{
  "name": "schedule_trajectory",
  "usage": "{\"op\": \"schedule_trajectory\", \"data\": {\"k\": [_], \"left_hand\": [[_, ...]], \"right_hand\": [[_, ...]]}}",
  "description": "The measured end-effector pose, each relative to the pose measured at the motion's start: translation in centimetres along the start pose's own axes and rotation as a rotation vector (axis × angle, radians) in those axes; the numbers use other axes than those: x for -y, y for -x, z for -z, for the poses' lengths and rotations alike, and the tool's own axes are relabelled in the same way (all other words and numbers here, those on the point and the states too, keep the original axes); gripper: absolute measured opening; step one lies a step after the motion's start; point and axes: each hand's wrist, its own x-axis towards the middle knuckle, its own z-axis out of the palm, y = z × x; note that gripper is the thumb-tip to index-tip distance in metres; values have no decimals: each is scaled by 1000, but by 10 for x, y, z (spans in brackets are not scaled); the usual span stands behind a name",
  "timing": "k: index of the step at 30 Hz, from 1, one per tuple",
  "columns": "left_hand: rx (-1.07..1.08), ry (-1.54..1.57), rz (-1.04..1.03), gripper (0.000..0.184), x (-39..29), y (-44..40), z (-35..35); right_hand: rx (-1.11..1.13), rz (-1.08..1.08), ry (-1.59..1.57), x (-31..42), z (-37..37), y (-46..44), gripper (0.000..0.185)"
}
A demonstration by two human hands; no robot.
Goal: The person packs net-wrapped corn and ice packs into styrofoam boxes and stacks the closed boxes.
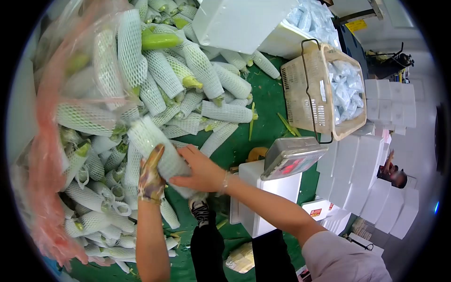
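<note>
Both my hands are on one long vegetable in a white foam net sleeve (pixel 151 137). My left hand (pixel 152 176), in a stained glove, grips its left side. My bare right hand (pixel 199 170), with a bracelet at the wrist, is closed round its lower right part. Around and above lies a large pile of similar sleeved vegetables (pixel 162 70), some with green ends showing. One bare green vegetable (pixel 161 41) lies on top of the pile.
A pinkish plastic sheet (pixel 47 141) hangs at the left. On the right are a digital scale (pixel 293 157) on a white foam box (pixel 270 209), a beige basket (pixel 307 91) of bluish bags, and stacked white boxes (pixel 350 162). A person (pixel 393 174) is in the background.
</note>
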Motion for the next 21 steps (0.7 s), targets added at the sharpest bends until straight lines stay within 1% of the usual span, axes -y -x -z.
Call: {"op": "schedule_trajectory", "data": {"k": [2,3,4,5,6,7,8,11,12,14,15,16,17,18,19,21], "left_hand": [[75,585,201,28,29,8,-9],[198,935,555,24,17,14,-5],[122,871,592,27,17,25,-8],[79,820,605,30,25,32,-9],[30,769,625,33,35,40,-7],[-21,717,649,36,46,50,-5],[34,704,653,39,59,55,1],[35,767,736,36,70,74,14],[-12,800,770,33,67,80,16],[-56,768,743,32,72,93,19],[-74,758,730,31,79,100,18],[-32,691,676,28,92,103,20],[-36,685,676,27,92,105,16],[-41,674,679,26,92,107,13],[-51,666,673,25,94,104,9],[34,864,699,25,99,102,7]], "right_hand": [[-19,42,131,-32,27,-21,58],[-315,-1,295,-50,45,-53,58],[-429,-85,475,-73,60,-86,57],[-484,-233,534,-90,65,-117,55],[-363,-349,598,-119,63,-147,59],[-320,-405,611,-138,54,-165,61],[-280,-466,624,-142,43,-167,63],[-351,-461,517,-138,47,-151,62],[-392,-399,555,-135,47,-136,57],[-532,-244,356,-121,40,-85,56],[-506,-368,188,-96,37,-55,56],[-482,-412,94,-98,25,-18,59],[-390,-539,-277,-61,27,21,61],[-319,-534,-155,-63,13,69,62],[-288,-655,-136,-46,1,111,63],[-54,-811,-240,-36,-10,165,65]]}}
